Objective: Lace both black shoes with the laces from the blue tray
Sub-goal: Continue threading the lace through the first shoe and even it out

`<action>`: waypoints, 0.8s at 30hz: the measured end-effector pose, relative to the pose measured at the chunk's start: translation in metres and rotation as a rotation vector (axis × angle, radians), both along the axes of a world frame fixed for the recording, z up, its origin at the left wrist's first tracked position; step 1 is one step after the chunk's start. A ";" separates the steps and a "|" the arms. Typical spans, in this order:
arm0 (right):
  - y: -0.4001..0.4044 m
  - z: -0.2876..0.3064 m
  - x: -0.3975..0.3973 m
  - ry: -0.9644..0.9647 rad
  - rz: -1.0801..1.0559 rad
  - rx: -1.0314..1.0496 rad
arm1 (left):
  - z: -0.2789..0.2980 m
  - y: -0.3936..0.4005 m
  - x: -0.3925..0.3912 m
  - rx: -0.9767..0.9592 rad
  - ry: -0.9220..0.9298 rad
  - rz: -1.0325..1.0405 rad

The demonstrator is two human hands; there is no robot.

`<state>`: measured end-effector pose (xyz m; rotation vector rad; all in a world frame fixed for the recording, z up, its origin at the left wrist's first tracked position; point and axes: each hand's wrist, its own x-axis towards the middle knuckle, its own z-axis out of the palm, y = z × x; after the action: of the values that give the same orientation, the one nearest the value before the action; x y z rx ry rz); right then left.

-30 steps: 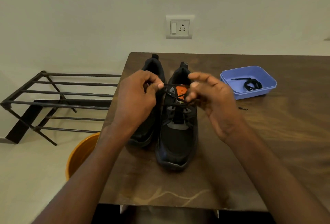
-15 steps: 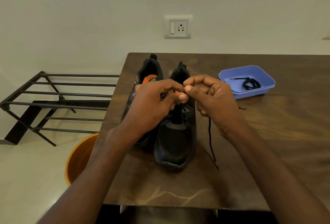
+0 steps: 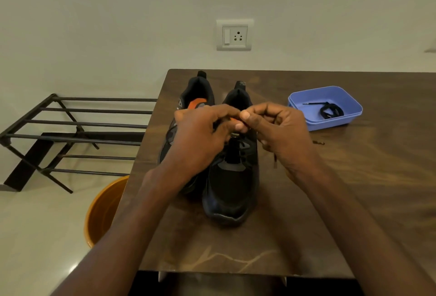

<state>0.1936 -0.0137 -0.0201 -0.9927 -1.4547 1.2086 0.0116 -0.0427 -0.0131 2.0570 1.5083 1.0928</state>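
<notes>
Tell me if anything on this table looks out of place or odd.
One thing: a small dark bit lies loose on the table, just in front of the blue tray; too small to identify. The spare lace lies in the tray, and both shoes stand upright.

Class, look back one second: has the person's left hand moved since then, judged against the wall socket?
Yes. The left hand has shifted right, toward the line under the wall socket, and now meets the right hand over the right-hand shoe.

Both forearms are bare to the frame's edge, hands ungloved, no jewellery showing.
</notes>
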 end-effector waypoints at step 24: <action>0.016 -0.040 -0.016 -0.589 -0.338 0.202 | -0.022 0.012 0.002 0.064 0.005 0.204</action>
<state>0.1776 0.0022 -0.0598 -1.4554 -1.7190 0.5273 0.0135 -0.0307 -0.0355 1.9808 1.7376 1.2257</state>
